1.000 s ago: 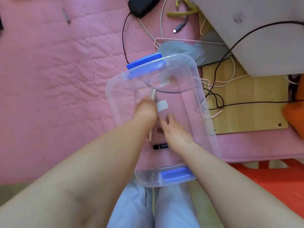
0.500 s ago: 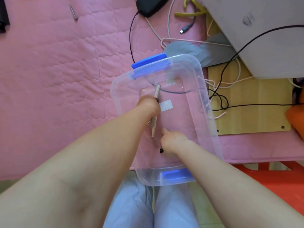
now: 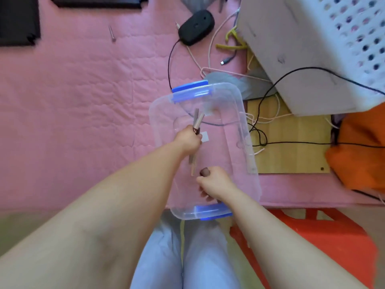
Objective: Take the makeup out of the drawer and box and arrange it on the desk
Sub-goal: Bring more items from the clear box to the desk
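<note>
Clear plastic storage box with blue latches [image 3: 235, 113], on pink quilted mat [image 3: 73, 101], open top. Left hand [image 3: 188, 138] inside box, fingers curled round bundle of slim beige and grey makeup pencils [image 3: 195, 142], ends protruding above and below fist. Right hand [image 3: 214, 184] inside box near front wall, clenched on small dark cosmetic tube [image 3: 204, 171], tip showing at thumb. Hands apart. Black computer mouse [image 3: 195, 26] beyond box, cables alongside.
</note>
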A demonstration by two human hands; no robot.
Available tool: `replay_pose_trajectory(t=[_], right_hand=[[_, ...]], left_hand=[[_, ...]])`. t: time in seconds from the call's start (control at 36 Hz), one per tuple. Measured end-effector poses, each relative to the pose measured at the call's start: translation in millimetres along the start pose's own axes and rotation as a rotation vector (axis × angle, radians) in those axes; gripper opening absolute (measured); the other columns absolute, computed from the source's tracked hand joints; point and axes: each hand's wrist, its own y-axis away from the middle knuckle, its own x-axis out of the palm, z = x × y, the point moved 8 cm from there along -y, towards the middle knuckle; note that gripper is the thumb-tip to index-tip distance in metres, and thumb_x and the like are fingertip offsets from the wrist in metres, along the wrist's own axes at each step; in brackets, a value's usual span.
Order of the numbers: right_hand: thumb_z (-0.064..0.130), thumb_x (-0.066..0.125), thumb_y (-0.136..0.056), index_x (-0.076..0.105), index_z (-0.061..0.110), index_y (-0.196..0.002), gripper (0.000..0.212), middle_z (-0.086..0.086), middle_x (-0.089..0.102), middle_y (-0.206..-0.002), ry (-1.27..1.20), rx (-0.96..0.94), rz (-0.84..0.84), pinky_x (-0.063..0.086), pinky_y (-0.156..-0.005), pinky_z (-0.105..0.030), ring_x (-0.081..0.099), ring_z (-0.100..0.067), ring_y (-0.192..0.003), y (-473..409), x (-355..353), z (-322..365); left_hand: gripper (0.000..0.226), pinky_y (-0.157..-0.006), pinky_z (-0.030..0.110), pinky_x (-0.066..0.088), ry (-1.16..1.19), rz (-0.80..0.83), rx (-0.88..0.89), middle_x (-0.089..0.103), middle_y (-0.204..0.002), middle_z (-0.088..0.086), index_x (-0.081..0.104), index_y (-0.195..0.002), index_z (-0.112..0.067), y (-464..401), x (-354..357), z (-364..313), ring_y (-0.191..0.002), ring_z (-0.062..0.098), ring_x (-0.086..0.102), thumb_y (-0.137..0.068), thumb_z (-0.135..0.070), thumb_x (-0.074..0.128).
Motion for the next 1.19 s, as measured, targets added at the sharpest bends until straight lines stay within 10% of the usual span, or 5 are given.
replay_pose_trajectory(t=[0.14, 0.31, 0.53, 0.78, 1.19], right_hand=[[0.008, 0.045, -0.082, 0.051, 0.013, -0.063, 0.021, -0.006, 0.058, -0.059, -0.215, 0.04, -0.138, 0.051, -0.061, -0.033, 0.056, -0.023, -0.055, 38.7, -25.7, 1.4], [0.017, 0.05, -0.085, 0.043, 0.017, -0.065, 0.022, -0.001, 0.043, -0.062, -0.033, -0.059, -0.221, 0.043, -0.066, -0.033, 0.047, -0.025, -0.071, 102.8, -51.9, 32.9], [0.019, 0.051, -0.086, 0.048, 0.015, -0.064, 0.022, -0.009, 0.052, -0.072, 0.361, -0.287, -0.234, 0.037, -0.056, -0.026, 0.052, -0.025, -0.073, 187.6, -33.8, 124.5], [0.018, 0.049, -0.085, 0.034, 0.016, -0.059, 0.03, -0.002, 0.045, -0.065, 0.674, -0.526, -0.196, 0.032, -0.056, -0.028, 0.043, -0.026, -0.072, 275.4, 95.2, 207.6], [0.022, 0.047, -0.09, 0.053, 0.009, -0.095, 0.015, -0.016, 0.064, -0.1, 0.942, -0.926, -0.124, 0.035, -0.062, -0.03, 0.052, -0.032, -0.08, 399.1, 384.1, 235.2]], left_hand=[[0.023, -0.057, 0.023, 0.051, 0.415, 0.054, 0.054, 0.056, -0.079, 0.014, 0.034, -0.079, -0.015, 57.5, -10.0, -21.0, -0.062, 0.017, 0.058, -0.1, -0.006, 0.034], [0.018, -0.075, 0.051, 0.056, 0.377, -0.197, 0.11, 0.051, -0.065, 0.004, 0.036, -0.079, -0.022, 126.5, -53.4, -11.0, -0.062, 0.026, 0.056, -0.094, -0.016, 0.042], [0.019, -0.066, 0.031, 0.037, 0.31, -0.432, 0.1, 0.06, -0.092, 0.012, 0.049, -0.108, -0.012, 240.6, -108.9, 26.9, -0.082, 0.03, 0.055, -0.093, -0.025, 0.05], [0.011, -0.052, 0.027, 0.049, 0.698, -0.575, 0.068, 0.061, -0.08, 0.005, 0.044, -0.106, -0.011, 365.2, -167.2, 125.8, -0.056, 0.013, 0.057, -0.096, -0.014, 0.04], [0.023, -0.069, 0.037, 0.039, 0.29, -0.971, -0.15, 0.062, -0.105, 0.02, 0.043, -0.108, -0.007, 578.9, -209.4, 368.4, -0.096, 0.039, 0.057, -0.098, -0.027, 0.041]])
